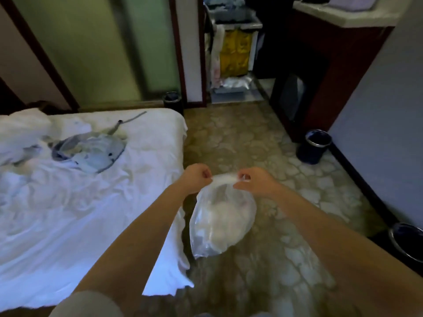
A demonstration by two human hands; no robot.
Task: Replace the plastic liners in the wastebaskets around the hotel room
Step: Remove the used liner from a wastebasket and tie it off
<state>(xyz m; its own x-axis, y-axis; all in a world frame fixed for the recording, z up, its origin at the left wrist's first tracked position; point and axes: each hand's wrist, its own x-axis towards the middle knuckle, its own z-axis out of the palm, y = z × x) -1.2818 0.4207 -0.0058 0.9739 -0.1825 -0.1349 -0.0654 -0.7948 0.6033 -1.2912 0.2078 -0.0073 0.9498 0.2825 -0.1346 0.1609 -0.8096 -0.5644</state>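
Observation:
A clear plastic liner bag (222,221) full of pale trash hangs over the carpet beside the bed. My left hand (197,178) pinches one side of its twisted top and my right hand (254,182) pinches the other, with the plastic stretched taut between them. Three dark round wastebaskets stand on the floor: one (314,146) by the right wall next to the cabinet, one (406,243) at the right edge close to me, one (173,102) at the far corner of the bed.
A bed with rumpled white sheets (80,213) fills the left; a clear bag with bluish contents (91,149) lies on it. A dark wood cabinet (332,72) stands at the right. A housekeeping cart with a yellow bag (234,51) sits in the doorway. Patterned carpet (240,138) runs between.

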